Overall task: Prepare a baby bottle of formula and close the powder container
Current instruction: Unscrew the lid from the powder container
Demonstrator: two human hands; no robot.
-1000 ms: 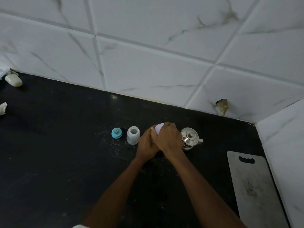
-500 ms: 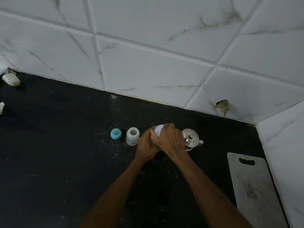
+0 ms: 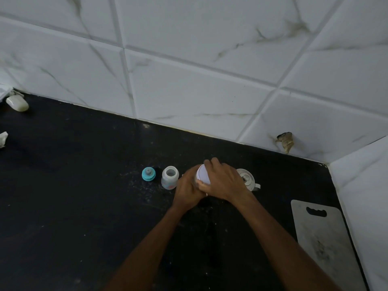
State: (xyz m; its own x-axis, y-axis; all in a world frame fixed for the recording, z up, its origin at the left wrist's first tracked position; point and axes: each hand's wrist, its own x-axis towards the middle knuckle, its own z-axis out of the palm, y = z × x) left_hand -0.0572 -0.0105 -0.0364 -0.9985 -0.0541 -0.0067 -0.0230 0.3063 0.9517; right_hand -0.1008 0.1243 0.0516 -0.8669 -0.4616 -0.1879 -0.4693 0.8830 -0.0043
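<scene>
The powder container [image 3: 203, 175] stands on the black counter [image 3: 73, 185]; only its white lid shows between my hands. My left hand [image 3: 188, 189] wraps around the container's body. My right hand [image 3: 225, 180] grips the lid from above and the right. Just left of my hands stands the small clear baby bottle [image 3: 169, 180], open at the top, with a red print low on its side. Its teal nipple cap [image 3: 148, 174] lies on the counter left of the bottle.
A steel pot with a lid [image 3: 247, 179] sits right behind my right hand. A grey cutting board [image 3: 323, 244] lies at the right by the side wall. A white soap bar [image 3: 17, 103] and a crumpled white scrap [image 3: 3, 138] lie far left. Tiled wall [image 3: 189, 80] behind.
My right hand has shifted on the lid so that more of the white top shows. Both hands stay on the container. The bottle and cap have not moved.
</scene>
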